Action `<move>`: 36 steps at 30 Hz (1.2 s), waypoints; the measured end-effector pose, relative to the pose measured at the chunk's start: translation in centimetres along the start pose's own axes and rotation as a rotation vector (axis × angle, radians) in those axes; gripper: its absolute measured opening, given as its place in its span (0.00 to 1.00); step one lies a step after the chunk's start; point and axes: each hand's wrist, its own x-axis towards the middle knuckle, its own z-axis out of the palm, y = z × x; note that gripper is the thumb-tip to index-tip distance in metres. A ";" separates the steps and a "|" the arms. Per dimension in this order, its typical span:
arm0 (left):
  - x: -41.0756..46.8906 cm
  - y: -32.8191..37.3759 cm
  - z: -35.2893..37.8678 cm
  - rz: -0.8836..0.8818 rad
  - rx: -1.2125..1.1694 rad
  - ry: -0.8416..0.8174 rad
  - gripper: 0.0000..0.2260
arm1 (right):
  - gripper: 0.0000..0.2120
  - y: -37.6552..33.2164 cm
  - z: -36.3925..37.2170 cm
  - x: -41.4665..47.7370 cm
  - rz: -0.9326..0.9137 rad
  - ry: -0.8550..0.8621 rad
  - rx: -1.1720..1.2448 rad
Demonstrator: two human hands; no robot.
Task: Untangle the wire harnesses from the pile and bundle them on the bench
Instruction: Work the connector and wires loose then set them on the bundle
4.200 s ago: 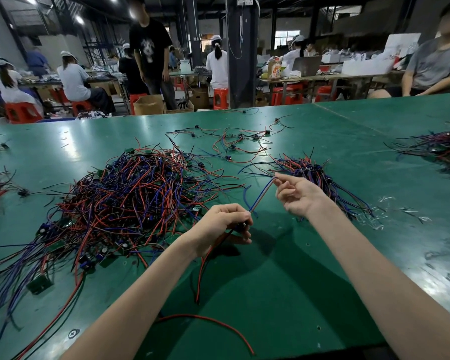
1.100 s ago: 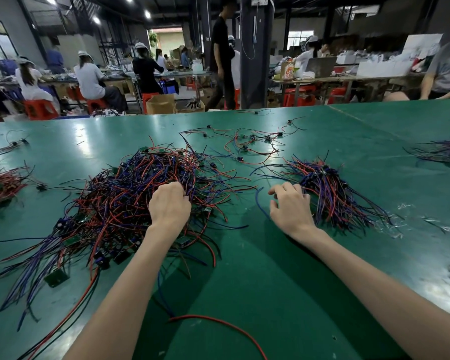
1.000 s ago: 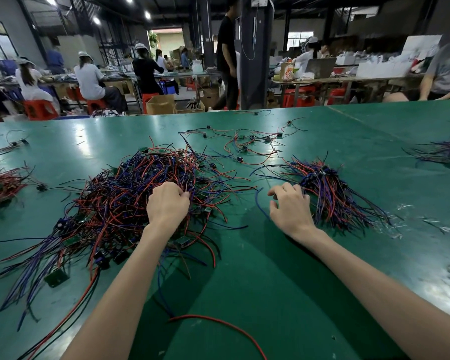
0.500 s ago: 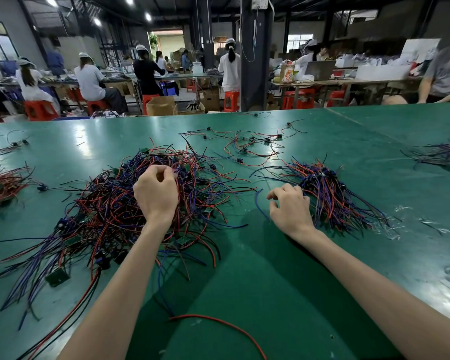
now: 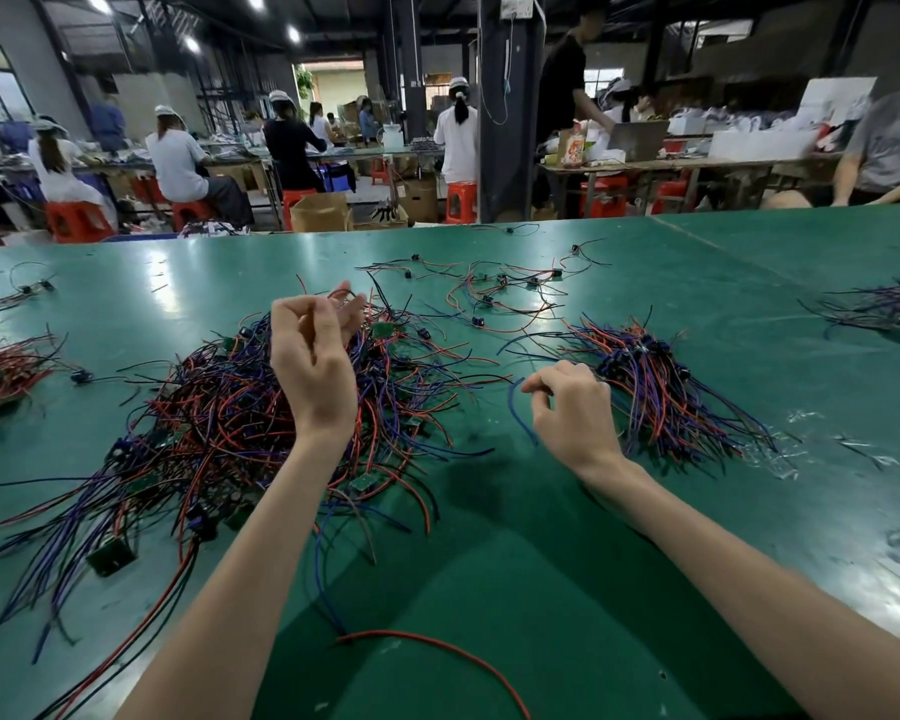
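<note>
The step looks to be picking the next harness from the pile (image 5: pixel 219 423) at centre left of the desk (image 5: pixel 541 589). The left hand (image 5: pixel 313 366) hovers above it, fingers curled; whether it pinches a wire I can't tell. The right hand (image 5: pixel 572 413) rests curled by the sorted bundle (image 5: pixel 666 397) at centre right, beside a blue wire (image 5: pixel 515 413), grip unclear. Next: draw one harness free, lay it there.

You'll find no text, label or number sharp enough to read; the print on the orange packet (image 5: pixel 573 149) on the far table (image 5: pixel 697 163) is blurred.
</note>
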 end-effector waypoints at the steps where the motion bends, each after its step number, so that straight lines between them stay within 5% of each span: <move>1: -0.4 0.1 0.3 0.010 0.005 -0.035 0.07 | 0.09 -0.4 -0.2 -0.1 -0.006 0.006 0.066; 5: -2.5 0.5 1.3 0.045 0.006 -0.310 0.06 | 0.08 -2.3 -0.9 0.2 0.265 -0.226 0.737; 9: -5.7 0.6 2.3 0.058 0.058 -0.681 0.04 | 0.20 -2.9 -0.9 0.5 0.686 -0.539 1.325; 13: -8.4 0.0 3.3 0.342 0.298 -1.020 0.03 | 0.17 -2.1 -1.0 0.5 0.850 -0.641 1.458; 16: -9.7 -0.2 3.5 0.367 0.348 -1.146 0.04 | 0.11 -1.5 -1.3 0.3 0.842 -0.633 1.505; 20: -9.1 -0.4 3.3 0.245 0.296 -1.025 0.18 | 0.08 -1.1 -1.6 0.6 0.755 -0.516 1.466; 25: -7.6 -0.9 3.0 0.291 0.222 -0.479 0.20 | 0.18 -0.9 -2.0 0.8 0.635 -0.433 1.384; 30: -6.0 -1.2 3.1 -0.283 -0.142 -0.281 0.25 | 0.20 -1.0 -2.2 0.7 0.582 -0.473 1.399; 33: -4.6 -1.5 2.1 -0.856 -0.552 -0.469 0.28 | 0.11 -1.0 -2.1 0.7 0.625 -0.510 1.428; 36: -4.2 -1.2 1.6 -1.037 -0.683 -0.757 0.24 | 0.04 -1.0 -2.0 0.7 0.683 -0.507 1.449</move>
